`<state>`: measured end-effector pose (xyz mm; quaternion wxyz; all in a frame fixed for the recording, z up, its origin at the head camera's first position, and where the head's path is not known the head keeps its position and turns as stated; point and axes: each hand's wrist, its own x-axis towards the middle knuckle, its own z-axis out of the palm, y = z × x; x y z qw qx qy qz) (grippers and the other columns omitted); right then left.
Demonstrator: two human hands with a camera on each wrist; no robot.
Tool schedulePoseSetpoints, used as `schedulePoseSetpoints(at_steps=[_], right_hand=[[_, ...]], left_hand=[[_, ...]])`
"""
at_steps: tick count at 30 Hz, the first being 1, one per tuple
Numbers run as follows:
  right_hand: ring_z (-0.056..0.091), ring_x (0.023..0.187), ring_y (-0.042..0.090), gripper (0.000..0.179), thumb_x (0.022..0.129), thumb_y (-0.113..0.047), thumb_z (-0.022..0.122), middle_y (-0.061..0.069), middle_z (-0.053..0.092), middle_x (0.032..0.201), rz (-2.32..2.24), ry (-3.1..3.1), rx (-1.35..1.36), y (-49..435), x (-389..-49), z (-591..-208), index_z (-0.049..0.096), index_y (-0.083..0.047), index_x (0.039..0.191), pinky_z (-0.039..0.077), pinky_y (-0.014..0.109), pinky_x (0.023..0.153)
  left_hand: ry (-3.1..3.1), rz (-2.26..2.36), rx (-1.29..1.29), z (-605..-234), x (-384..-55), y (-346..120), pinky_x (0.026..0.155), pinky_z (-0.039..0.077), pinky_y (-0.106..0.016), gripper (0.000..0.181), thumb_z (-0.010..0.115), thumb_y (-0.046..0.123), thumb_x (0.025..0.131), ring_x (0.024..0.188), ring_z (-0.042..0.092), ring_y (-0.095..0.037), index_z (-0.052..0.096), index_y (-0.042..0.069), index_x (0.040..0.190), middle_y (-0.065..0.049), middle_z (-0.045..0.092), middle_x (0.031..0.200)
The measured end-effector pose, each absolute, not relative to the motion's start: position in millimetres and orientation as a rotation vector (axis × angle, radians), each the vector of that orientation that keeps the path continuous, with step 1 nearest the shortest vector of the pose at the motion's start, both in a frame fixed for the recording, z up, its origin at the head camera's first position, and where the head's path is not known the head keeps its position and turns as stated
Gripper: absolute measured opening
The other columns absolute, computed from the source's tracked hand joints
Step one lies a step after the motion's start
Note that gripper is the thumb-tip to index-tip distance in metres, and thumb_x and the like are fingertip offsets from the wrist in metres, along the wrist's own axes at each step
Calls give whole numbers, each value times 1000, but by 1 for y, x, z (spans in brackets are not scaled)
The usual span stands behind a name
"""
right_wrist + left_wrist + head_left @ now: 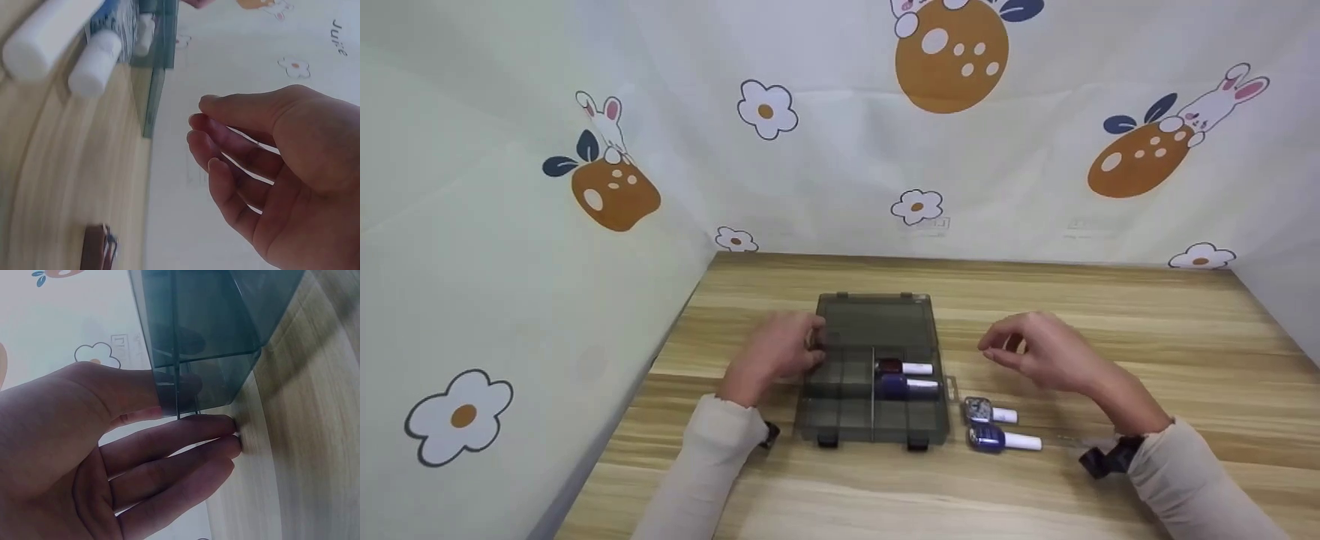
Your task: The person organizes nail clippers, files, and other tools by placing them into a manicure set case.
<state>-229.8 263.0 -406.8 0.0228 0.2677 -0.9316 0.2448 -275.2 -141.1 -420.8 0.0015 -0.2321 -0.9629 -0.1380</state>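
Observation:
A translucent dark compartment box [840,416] lies on the table, its lid [877,322] folded back. Inside its right part are a dark red nail polish bottle [890,367] and a purple nail polish bottle [894,387], white caps to the right. At the box's left side, my left hand [780,345] pinches the edge; in the left wrist view the thumb shows through the plastic. My right hand [1054,352] hovers right of the box, fingers loosely bent, holding nothing. Below it lie a glittery nail polish bottle [978,410] and a blue nail polish bottle [987,438].
The wooden table [840,495] meets a patterned curtain [840,165] at the back and sides. A small brown object [94,247] rests on the table in the right wrist view; its kind is unclear. Two black latches [917,445] sit on the box's front edge.

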Motion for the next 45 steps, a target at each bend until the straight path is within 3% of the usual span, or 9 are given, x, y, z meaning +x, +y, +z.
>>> schedulePoseSetpoints(at_steps=[8, 16, 25, 34, 45], right_hand=[[71, 84, 11, 9, 98, -16, 80, -2, 80, 93, 780, -3018, 739, 300, -236, -406, 83, -15, 106, 54, 26, 72], [69, 81, 9, 8, 91, -18, 87, -7, 78, 87, 747, -3116, 782, 328, -242, -406, 82, -15, 97, 55, 25, 70], [65, 79, 11, 21, 81, -14, 92, -3, 73, 88, 773, -3253, 754, 341, -240, -408, 78, -15, 96, 52, 25, 67], [62, 70, 9, 23, 79, -6, 91, 0, 70, 85, 807, -3294, 738, 338, -240, -414, 75, -10, 96, 51, 25, 60], [66, 83, 8, 19, 86, -10, 87, -5, 74, 91, 709, -3185, 845, 335, -241, -415, 78, -15, 102, 54, 25, 72]], left_hand=[[-3028, -451, -720, -418, -272, -141, 74, 56, -44, 15, 87, 15, 91, 79, 65, -22, 74, 11, 97, -3, 73, 87], [-3040, -451, -707, -419, -271, -140, 78, 57, -47, 14, 86, 15, 92, 84, 67, -23, 75, 11, 99, -5, 75, 93], [-3012, -444, -728, -421, -271, -141, 73, 54, -45, 15, 86, 13, 91, 78, 62, -20, 71, 10, 94, -2, 69, 83], [-3005, -491, -740, -420, -273, -140, 66, 47, -40, 14, 84, 11, 91, 72, 56, -19, 70, 9, 92, 0, 63, 77], [-3043, -467, -693, -420, -273, -139, 74, 54, -42, 14, 85, 14, 92, 79, 62, -19, 73, 12, 97, -2, 70, 86]])
